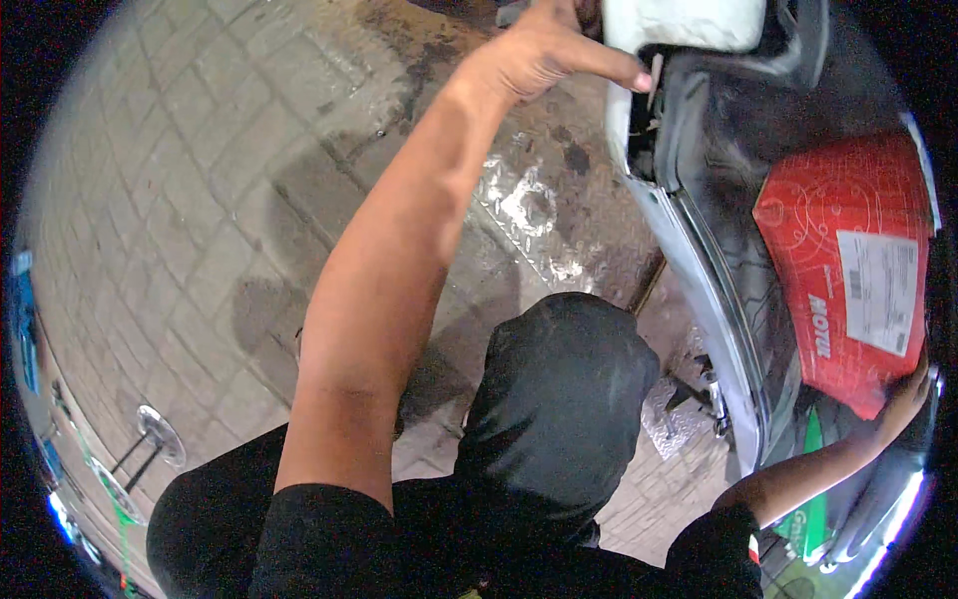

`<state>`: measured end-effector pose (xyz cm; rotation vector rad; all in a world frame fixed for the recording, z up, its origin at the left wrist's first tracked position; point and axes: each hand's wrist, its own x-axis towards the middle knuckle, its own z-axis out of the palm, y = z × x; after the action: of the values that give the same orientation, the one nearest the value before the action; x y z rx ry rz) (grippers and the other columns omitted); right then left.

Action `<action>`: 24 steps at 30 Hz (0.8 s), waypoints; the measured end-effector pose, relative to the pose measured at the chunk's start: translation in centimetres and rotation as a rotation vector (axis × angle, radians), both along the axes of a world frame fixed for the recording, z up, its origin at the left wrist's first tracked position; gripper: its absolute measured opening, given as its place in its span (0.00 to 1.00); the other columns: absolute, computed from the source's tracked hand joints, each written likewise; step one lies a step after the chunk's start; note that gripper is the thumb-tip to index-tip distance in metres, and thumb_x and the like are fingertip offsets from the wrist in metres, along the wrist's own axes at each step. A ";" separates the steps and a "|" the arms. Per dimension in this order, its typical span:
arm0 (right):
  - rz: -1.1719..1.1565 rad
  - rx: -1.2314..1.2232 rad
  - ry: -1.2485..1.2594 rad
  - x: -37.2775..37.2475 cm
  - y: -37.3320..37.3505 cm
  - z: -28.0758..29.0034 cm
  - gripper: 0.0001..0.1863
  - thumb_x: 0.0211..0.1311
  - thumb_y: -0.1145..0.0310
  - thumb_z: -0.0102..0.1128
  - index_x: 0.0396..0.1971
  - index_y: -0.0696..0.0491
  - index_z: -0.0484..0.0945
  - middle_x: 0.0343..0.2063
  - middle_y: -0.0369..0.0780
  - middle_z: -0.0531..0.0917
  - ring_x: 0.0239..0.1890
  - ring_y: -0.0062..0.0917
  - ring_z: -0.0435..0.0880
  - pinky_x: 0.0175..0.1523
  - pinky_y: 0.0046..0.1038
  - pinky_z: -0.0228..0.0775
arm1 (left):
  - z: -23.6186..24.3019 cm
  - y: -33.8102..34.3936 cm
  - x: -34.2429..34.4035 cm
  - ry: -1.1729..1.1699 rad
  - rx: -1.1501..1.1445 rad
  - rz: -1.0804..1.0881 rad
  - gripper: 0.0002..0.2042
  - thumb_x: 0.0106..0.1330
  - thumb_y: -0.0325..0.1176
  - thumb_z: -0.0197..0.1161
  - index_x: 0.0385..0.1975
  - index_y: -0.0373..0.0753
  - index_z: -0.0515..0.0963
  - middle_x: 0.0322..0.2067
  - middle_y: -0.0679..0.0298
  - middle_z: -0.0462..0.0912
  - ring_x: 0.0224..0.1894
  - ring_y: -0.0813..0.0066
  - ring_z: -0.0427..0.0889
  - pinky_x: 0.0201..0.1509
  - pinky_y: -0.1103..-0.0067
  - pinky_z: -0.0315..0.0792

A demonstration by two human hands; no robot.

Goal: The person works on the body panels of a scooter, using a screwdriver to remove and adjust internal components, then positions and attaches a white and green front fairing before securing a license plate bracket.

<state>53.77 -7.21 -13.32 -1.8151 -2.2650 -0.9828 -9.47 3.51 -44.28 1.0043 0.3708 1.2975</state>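
My left arm [389, 270] stretches up to the white body panel [684, 25] of a vehicle. My left hand [544, 55] is at its edge, the thumb laid across the rim beside a dark gap, with the fingers behind it and partly cut off. Inside the vehicle opening lies a red printed sheet [798, 230] with a white label, like a paper floor mat. My right hand [903, 394] reaches in beside the sheet's near corner; its fingers are blurred and hard to make out at the picture's rim.
A white sill [704, 270] with a black seal curves between my knee [569, 389] and the vehicle's interior. A green printed item [813, 489] is by my right forearm. Below are grey paving [180, 200] and a stained metal plate [559, 200]. A round-based stand [155, 439] is at left.
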 end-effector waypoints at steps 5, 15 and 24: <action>0.082 0.041 -0.201 -1.7 0.2 -0.1 0.32 0.57 0.78 0.47 0.66 0.52 0.64 0.64 0.47 0.69 0.65 0.39 0.69 0.69 0.37 0.60 | -0.8 0.8 0.1 -0.145 0.053 -0.115 0.55 0.38 0.15 0.73 0.71 0.36 0.49 0.59 0.59 0.73 0.62 0.67 0.70 0.68 0.71 0.62; -0.022 0.144 -0.255 -2.8 0.7 -1.0 0.37 0.46 0.85 0.47 0.63 0.52 0.67 0.63 0.47 0.70 0.64 0.42 0.70 0.67 0.40 0.63 | -1.5 0.7 1.0 -0.082 0.215 0.154 0.47 0.33 0.25 0.80 0.61 0.28 0.65 0.54 0.57 0.78 0.57 0.68 0.74 0.67 0.74 0.62; -0.035 0.156 -0.221 -3.9 -0.3 -1.5 0.34 0.53 0.80 0.46 0.65 0.52 0.67 0.64 0.47 0.69 0.64 0.41 0.71 0.68 0.39 0.61 | -1.1 -0.7 0.3 0.068 0.049 0.152 0.44 0.35 0.24 0.76 0.61 0.31 0.66 0.50 0.59 0.79 0.55 0.66 0.76 0.65 0.72 0.63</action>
<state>49.83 -7.55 -14.86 -1.7649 -2.2056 -1.3872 -9.21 2.77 -45.37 1.0799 0.4771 1.4168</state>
